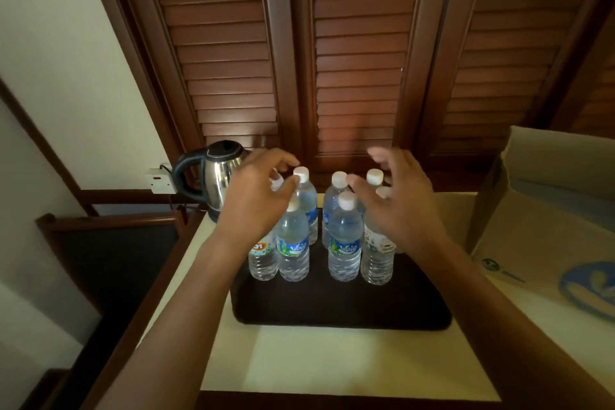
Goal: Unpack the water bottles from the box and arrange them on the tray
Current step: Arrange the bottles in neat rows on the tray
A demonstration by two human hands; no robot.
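So the water bottles (344, 236) are all standing upright on the dark tray (339, 306), bunched at its far end in two loose rows, white caps up. The front row has four: one with an orange-ish label (263, 255) at the left, two with blue labels in the middle, and a pale-labelled one (377, 250) at the right. More stand behind them, partly hidden by the hands, so I can't count those properly.

The tray sits on a cream-topped surface (332, 359) with a wooden edge. The near half of the tray is bare.

Both hands hover over the bottles. The left hand (256, 196) is over the left group, fingers curled, thumb and fingertips right at the cap of a back-row bottle (301, 173). It looks like it's touching the cap, but the grip isn't wrapped around anything, so I'd call it loose and open. The right hand (399, 196) is spread wide above the right group, fingers apart and a bit blurred, grip open and holding nothing.

The cardboard box (545, 210) stands on the right side of the surface, just beside the tray, its top open. I can't see what's inside. A steel kettle (216, 176) with a black handle sits at the back left, near a wall socket (161, 180). Brown louvred doors (352, 43) fill the wall behind.
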